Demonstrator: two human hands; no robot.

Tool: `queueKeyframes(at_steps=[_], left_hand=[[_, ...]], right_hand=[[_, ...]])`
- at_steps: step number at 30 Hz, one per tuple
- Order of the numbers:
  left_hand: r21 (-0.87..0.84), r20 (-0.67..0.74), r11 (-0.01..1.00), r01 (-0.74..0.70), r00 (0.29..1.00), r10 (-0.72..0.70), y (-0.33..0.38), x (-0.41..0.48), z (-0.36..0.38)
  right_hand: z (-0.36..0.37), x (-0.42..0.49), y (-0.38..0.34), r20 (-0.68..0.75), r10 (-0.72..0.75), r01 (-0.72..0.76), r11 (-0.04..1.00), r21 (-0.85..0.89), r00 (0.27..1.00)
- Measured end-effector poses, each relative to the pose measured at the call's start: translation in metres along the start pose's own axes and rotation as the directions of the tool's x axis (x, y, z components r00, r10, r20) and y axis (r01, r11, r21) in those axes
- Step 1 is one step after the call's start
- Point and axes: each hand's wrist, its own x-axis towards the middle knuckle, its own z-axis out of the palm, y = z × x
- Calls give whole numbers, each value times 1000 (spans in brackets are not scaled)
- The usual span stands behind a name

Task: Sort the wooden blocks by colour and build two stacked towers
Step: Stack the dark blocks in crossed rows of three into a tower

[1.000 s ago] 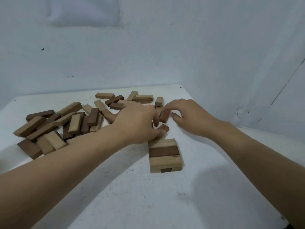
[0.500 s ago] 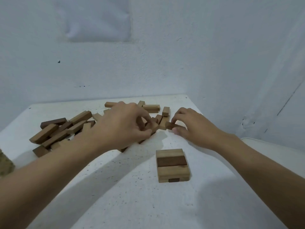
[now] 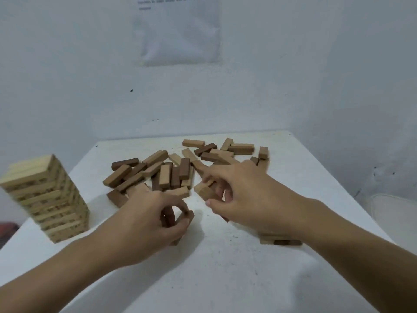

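The loose blocks (image 3: 164, 177) mix light tan with dark brown; the tower (image 3: 48, 197) is pale yellow wood throughout (faint dark marks on its sides); the table (image 3: 225, 274) is white, dark-speckled.

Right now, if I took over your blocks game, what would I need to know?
Left hand: fingers curled round dark blocks.
Right hand: pinches a light block.
Pale tower stands at the far left. Low stack sits under the right forearm, mostly hidden. Loose pile of mixed blocks lies behind the hands.
Done: one tall tower looks built.
Left: sort the pile and build up the second tower.
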Motion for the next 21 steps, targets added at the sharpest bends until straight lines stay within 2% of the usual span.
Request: queueKeyframes(at_steps=[5, 8, 12, 14, 17, 21], left_hand=[[-101, -94, 995, 3, 996, -12, -18, -22, 12], [-39, -142, 997, -72, 988, 66, -26, -28, 16], [-16, -187, 998, -59, 981, 55, -36, -28, 14], [39, -256, 998, -56, 965, 64, -43, -25, 10], [209, -342, 978, 15, 938, 58, -57, -15, 2], [285, -244, 952, 108, 969, -37, -68, -3, -8]], right_hand=[[33, 3, -13, 34, 48, -44, 994, -97, 998], [47, 4, -15, 35, 54, -48, 987, -152, 998], [60, 3, -16, 43, 52, -43, 980, -196, 998], [62, 1, -19, 66, 33, -22, 987, -162, 997], [63, -1, -26, 123, 10, 11, 985, -170, 992], [64, -2, -32, 203, -4, 52, 970, -235, 979]])
